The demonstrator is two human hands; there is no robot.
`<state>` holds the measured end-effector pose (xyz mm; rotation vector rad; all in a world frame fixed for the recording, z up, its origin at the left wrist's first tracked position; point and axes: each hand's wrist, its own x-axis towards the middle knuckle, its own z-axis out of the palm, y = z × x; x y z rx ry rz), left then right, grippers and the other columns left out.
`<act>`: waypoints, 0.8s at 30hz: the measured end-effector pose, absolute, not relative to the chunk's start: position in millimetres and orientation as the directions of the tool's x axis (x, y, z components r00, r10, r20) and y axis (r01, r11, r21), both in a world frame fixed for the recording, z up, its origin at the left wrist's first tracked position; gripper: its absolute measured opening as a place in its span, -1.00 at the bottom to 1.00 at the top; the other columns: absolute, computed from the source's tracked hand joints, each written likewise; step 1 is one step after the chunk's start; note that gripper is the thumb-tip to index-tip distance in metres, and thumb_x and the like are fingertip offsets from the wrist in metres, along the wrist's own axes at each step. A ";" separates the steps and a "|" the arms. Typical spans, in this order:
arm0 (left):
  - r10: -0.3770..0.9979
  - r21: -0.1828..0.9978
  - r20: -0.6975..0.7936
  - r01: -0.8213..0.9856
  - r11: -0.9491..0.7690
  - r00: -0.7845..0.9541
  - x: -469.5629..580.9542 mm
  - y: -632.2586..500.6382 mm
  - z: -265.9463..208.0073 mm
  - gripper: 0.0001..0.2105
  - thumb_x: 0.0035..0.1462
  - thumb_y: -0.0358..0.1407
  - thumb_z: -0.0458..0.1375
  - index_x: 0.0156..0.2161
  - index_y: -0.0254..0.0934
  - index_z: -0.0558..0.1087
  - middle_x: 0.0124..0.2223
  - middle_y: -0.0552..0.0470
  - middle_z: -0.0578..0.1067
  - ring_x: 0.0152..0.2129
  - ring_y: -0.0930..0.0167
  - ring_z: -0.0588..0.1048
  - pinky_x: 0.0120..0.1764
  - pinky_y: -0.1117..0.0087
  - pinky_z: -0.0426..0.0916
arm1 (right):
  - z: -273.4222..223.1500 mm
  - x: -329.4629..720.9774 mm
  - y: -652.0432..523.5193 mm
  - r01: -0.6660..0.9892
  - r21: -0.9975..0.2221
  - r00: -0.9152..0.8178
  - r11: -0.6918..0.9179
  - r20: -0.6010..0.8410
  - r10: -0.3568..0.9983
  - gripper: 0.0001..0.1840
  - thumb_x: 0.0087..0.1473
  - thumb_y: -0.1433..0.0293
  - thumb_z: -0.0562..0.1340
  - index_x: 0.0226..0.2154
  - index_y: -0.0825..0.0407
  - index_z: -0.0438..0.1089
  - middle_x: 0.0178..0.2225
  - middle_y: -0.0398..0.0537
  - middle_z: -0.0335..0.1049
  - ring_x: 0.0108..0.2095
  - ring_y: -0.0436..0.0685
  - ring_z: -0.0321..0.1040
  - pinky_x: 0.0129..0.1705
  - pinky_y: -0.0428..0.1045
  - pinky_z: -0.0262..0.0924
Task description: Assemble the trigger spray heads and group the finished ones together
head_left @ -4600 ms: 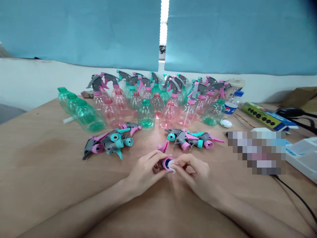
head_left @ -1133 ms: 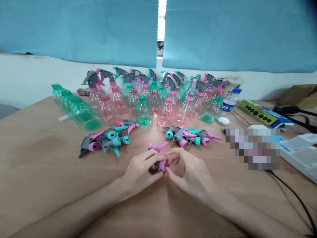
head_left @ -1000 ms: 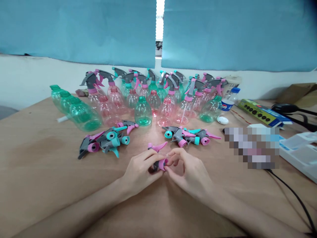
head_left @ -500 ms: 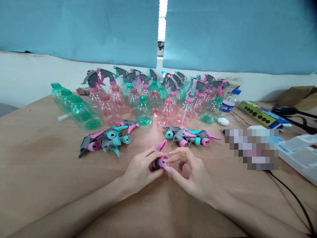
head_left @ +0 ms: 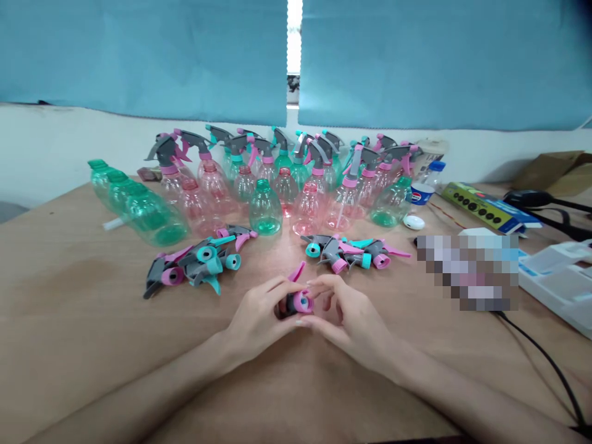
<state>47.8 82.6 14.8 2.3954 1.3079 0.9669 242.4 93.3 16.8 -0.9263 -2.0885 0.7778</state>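
My left hand (head_left: 259, 317) is closed around a grey trigger spray head (head_left: 303, 301) with a pink collar. The collar's open end faces right, and a pale insert shows inside it. My right hand (head_left: 361, 320) curves in from the other side, thumb and forefinger at the collar's rim. Beyond my hands lie two piles of loose spray heads in grey, pink and teal: one pile (head_left: 194, 266) to the left, the other pile (head_left: 332, 250) to the right.
Behind the piles stand several clear green bottles (head_left: 266, 209) and pink bottles (head_left: 309, 213), many with spray heads fitted. On the right are a white oval case (head_left: 414, 222), a yellow-blue box (head_left: 476, 205), a blurred-out object with a black cable (head_left: 536, 351), and a plastic compartment tray (head_left: 559, 271).
My right fingertips have drawn back from the collar's opening to its rim, so the insert shows more. The view has shifted slightly; the spray head stays in my left hand.
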 end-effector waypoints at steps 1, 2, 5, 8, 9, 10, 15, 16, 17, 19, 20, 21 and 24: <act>0.825 0.506 0.426 0.658 -0.558 0.372 47.8 82.7 15.1 -0.73 0.05 -0.15 0.25 -0.17 -0.24 0.44 -0.29 0.04 0.51 -0.38 0.40 0.49 -0.33 0.44 0.36 | 17.4 242.4 93.1 0.356 -0.743 -0.496 0.567 0.364 0.788 -0.64 0.06 0.21 0.27 -0.13 -0.01 0.26 -0.38 -0.16 0.41 -0.46 0.00 0.34 -0.47 -0.12 0.21; 0.831 0.511 0.419 0.661 -0.549 0.366 47.9 82.7 15.5 -0.73 0.05 -0.15 0.24 -0.17 -0.24 0.45 -0.28 0.04 0.51 -0.37 0.39 0.50 -0.33 0.44 0.37 | 18.1 242.4 92.9 0.350 -0.742 -0.501 0.572 0.368 0.784 -0.66 0.07 0.22 0.27 -0.13 -0.01 0.26 -0.39 -0.17 0.41 -0.46 -0.01 0.34 -0.47 -0.12 0.20; 0.841 0.517 0.415 0.670 -0.533 0.348 48.8 82.2 17.2 -0.75 0.06 -0.16 0.23 -0.18 -0.23 0.45 -0.26 0.02 0.52 -0.34 0.37 0.50 -0.32 0.43 0.37 | 19.9 242.9 92.7 0.357 -0.725 -0.500 0.589 0.385 0.776 -0.70 0.09 0.25 0.25 -0.14 -0.01 0.27 -0.45 -0.20 0.39 -0.47 -0.01 0.34 -0.46 -0.12 0.20; 0.856 0.508 0.406 0.699 -0.503 0.321 50.2 81.9 17.7 -0.78 0.06 -0.21 0.24 -0.19 -0.24 0.45 -0.30 0.04 0.50 -0.39 0.39 0.48 -0.35 0.44 0.35 | 20.5 243.4 92.5 0.351 -0.700 -0.510 0.622 0.414 0.754 -0.67 0.05 0.22 0.29 -0.16 0.00 0.28 -0.45 -0.18 0.39 -0.46 0.00 0.34 -0.44 -0.11 0.22; 0.862 0.502 0.401 0.712 -0.490 0.310 50.6 82.0 17.3 -0.79 0.05 -0.23 0.25 -0.20 -0.24 0.45 -0.32 0.05 0.49 -0.41 0.40 0.47 -0.37 0.44 0.34 | 20.5 243.4 92.5 0.340 -0.695 -0.521 0.634 0.422 0.742 -0.65 0.02 0.20 0.30 -0.17 0.00 0.28 -0.43 -0.17 0.40 -0.46 0.00 0.34 -0.44 -0.11 0.23; 0.865 0.496 0.400 0.723 -0.481 0.302 50.7 82.2 16.7 -0.80 0.05 -0.26 0.25 -0.20 -0.24 0.45 -0.33 0.07 0.47 -0.43 0.42 0.46 -0.39 0.45 0.33 | 20.4 243.4 92.4 0.325 -0.691 -0.533 0.645 0.430 0.729 -0.62 0.00 0.18 0.31 -0.18 0.00 0.29 -0.41 -0.15 0.41 -0.46 0.00 0.35 -0.44 -0.11 0.24; 0.842 0.488 0.434 0.701 -0.519 0.321 49.1 83.9 12.3 -0.77 0.02 -0.36 0.26 -0.16 -0.24 0.42 -0.29 0.08 0.45 -0.45 0.45 0.43 -0.39 0.47 0.33 | 18.4 243.9 93.0 0.272 -0.707 -0.581 0.653 0.420 0.697 -0.53 0.04 0.22 0.29 -0.01 -0.02 0.23 -0.30 -0.11 0.44 -0.46 0.00 0.37 -0.40 -0.08 0.29; 0.840 0.493 0.434 0.694 -0.524 0.326 48.6 84.1 11.9 -0.75 0.02 -0.37 0.25 -0.15 -0.23 0.42 -0.29 0.08 0.45 -0.47 0.46 0.43 -0.40 0.48 0.33 | 17.6 244.1 93.4 0.272 -0.707 -0.587 0.653 0.415 0.695 -0.51 0.07 0.23 0.26 0.04 -0.03 0.20 -0.27 -0.10 0.44 -0.44 0.01 0.38 -0.37 -0.07 0.31; 0.839 0.498 0.432 0.688 -0.528 0.331 48.3 84.1 11.7 -0.75 0.03 -0.38 0.25 -0.13 -0.23 0.42 -0.29 0.08 0.44 -0.48 0.47 0.42 -0.40 0.48 0.33 | 16.8 244.2 93.8 0.275 -0.704 -0.592 0.654 0.413 0.693 -0.49 0.10 0.25 0.24 0.09 -0.05 0.16 -0.24 -0.09 0.44 -0.41 0.02 0.39 -0.33 -0.05 0.33; 0.835 0.501 0.428 0.678 -0.538 0.346 48.1 83.5 11.9 -0.75 0.04 -0.38 0.24 -0.13 -0.22 0.42 -0.28 0.08 0.44 -0.47 0.48 0.42 -0.39 0.48 0.33 | 15.0 244.3 94.5 0.278 -0.696 -0.590 0.662 0.420 0.690 -0.42 0.12 0.28 0.22 0.16 -0.07 0.07 -0.17 -0.06 0.43 -0.30 0.06 0.41 -0.21 -0.01 0.34; 0.830 0.497 0.427 0.675 -0.546 0.357 48.2 83.1 12.1 -0.76 0.04 -0.38 0.24 -0.14 -0.23 0.42 -0.28 0.07 0.44 -0.45 0.47 0.43 -0.37 0.48 0.34 | 13.9 244.3 94.8 0.280 -0.694 -0.583 0.664 0.426 0.692 -0.38 0.12 0.28 0.22 0.19 -0.07 0.03 -0.13 -0.04 0.42 -0.25 0.07 0.41 -0.15 0.02 0.33; 0.827 0.491 0.425 0.674 -0.552 0.368 48.3 82.7 12.3 -0.78 0.04 -0.36 0.24 -0.15 -0.23 0.43 -0.28 0.06 0.45 -0.44 0.46 0.43 -0.37 0.48 0.34 | 12.7 244.3 95.2 0.285 -0.691 -0.573 0.664 0.433 0.696 -0.33 0.11 0.28 0.23 0.22 -0.07 -0.01 -0.12 -0.03 0.42 -0.20 0.09 0.40 -0.10 0.04 0.32; 0.824 0.471 0.413 0.683 -0.558 0.388 48.7 81.6 11.6 -0.79 0.05 -0.30 0.24 -0.17 -0.23 0.45 -0.32 0.06 0.45 -0.46 0.45 0.44 -0.40 0.48 0.33 | 8.9 244.3 96.7 0.340 -0.653 -0.543 0.677 0.452 0.708 -0.24 0.06 0.23 0.27 0.23 -0.07 -0.05 -0.16 -0.04 0.44 -0.16 0.13 0.40 -0.11 0.06 0.32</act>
